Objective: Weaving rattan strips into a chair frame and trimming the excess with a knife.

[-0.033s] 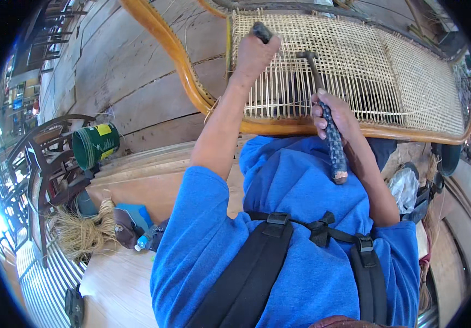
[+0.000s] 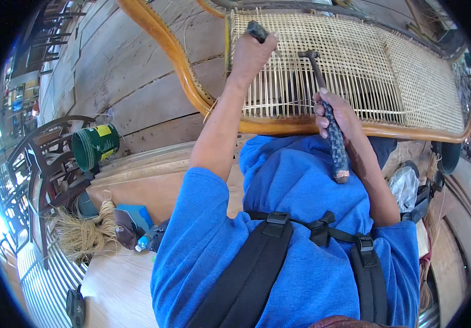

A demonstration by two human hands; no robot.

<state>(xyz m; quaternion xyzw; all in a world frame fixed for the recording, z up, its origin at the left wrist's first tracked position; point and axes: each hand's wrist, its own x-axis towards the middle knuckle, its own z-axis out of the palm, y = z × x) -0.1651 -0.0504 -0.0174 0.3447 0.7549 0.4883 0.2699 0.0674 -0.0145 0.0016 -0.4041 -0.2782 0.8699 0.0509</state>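
Nothing is shifting since the earlier frame. Left hand [image 2: 251, 53] is clenching a dark tool [image 2: 257, 31] on the woven cane seat [image 2: 355, 65]. Right hand [image 2: 338, 113] is gripping a hammer [image 2: 328, 117], its head resting over the weave.

floor: wood planks [image 2: 137, 71] | dark chairs [image 2: 44, 164] left | daylight

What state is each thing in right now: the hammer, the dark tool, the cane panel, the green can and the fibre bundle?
Hammer: gripped by the right hand, head over the weave.
Dark tool: held in the left hand, against the weave.
Cane panel: part woven, open strands at left, dense at right.
Green can: on its side.
Fibre bundle: loose, tied at one end.
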